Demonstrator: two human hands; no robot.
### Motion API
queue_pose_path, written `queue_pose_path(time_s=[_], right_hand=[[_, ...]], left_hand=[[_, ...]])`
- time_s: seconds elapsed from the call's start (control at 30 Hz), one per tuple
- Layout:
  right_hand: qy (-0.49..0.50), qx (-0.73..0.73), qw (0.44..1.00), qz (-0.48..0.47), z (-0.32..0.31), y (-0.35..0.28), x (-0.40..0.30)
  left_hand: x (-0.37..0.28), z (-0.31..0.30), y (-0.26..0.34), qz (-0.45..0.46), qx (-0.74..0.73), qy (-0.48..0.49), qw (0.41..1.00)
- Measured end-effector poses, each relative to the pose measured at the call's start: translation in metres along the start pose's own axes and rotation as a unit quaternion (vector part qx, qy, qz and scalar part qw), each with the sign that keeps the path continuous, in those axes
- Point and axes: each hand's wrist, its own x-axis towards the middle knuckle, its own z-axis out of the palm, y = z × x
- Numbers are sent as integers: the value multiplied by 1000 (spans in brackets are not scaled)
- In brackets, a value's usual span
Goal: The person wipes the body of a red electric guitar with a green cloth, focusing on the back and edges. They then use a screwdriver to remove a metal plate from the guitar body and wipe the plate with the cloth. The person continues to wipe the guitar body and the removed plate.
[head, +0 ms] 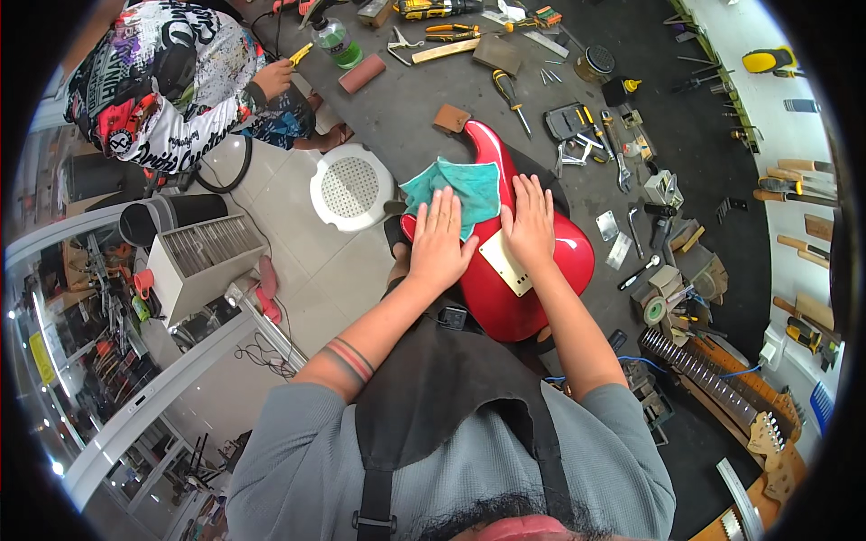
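Before me lies a glossy red electric guitar body with its back facing up. A cream back cover plate with a row of small holes sits on it. My left hand is flat, its fingers resting on a crumpled teal cloth that covers part of the body's left side. My right hand lies flat on the red body, its palm over the upper right edge of the cover plate. Neither hand has its fingers curled around anything. The body's underside is hidden.
On the dark workbench are a screwdriver, an adjustable wrench, a green-liquid bottle and a brown block. A guitar neck lies right. Left are a white stool and another person holding a yellow tool.
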Motion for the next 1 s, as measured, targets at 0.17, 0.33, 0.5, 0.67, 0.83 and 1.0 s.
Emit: queue_pose_path(time_s=[0.17, 0.33, 0.5, 0.67, 0.83, 1.0], right_hand=[[-6, 5, 1000, 4, -2, -1, 1], [2, 1, 1000, 2, -1, 1, -1], [-2, 3, 1000, 6, 0, 0, 2], [-4, -1, 1000, 10, 4, 1, 0], [1, 3, 1000, 1, 2, 2, -1], [0, 5, 1000, 1, 0, 1, -1]], left_hand=[[22, 4, -1, -46, -4, 24, 999], [-2, -2, 5, -4, 5, -21, 1000], [24, -1, -8, -32, 19, 17, 999], [-14, 0, 20, 36, -26, -38, 998], [40, 0, -6, 136, -1, 2, 991], [41, 14, 8, 29, 20, 80, 996]])
